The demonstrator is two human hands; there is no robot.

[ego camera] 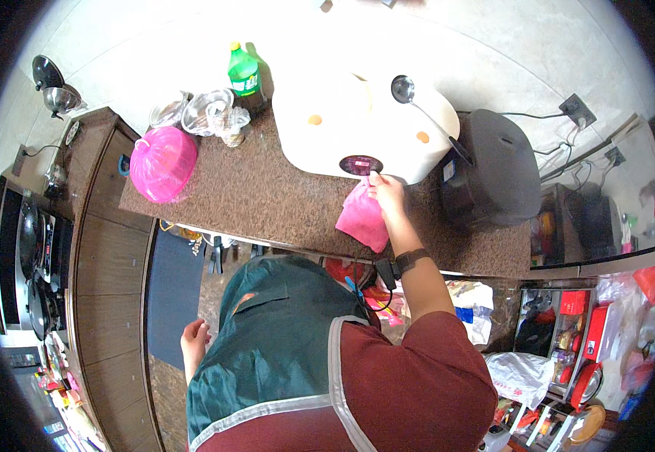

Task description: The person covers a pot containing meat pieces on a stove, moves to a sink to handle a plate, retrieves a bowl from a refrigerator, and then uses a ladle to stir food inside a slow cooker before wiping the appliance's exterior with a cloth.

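My right hand (386, 192) pinches the top of a pink cloth (364, 217), which hangs down over the countertop's surface at the front of a white rounded appliance (327, 144). The fingertips are beside the appliance's dark oval panel (361, 165). A steel ladle (433, 121) with a black handle lies across the appliance's top right. My left hand (194, 339) is low at my left side, beside the green apron (271, 316), with its fingers loosely curled and nothing seen in it.
On the brown speckled countertop (248, 192) stand a pink mesh food cover (163, 164), plastic-wrapped items (208, 113) and a green bottle (243, 73) at the left. A dark grey appliance (497, 169) is at the right, near a wall socket (577, 110) with cables.
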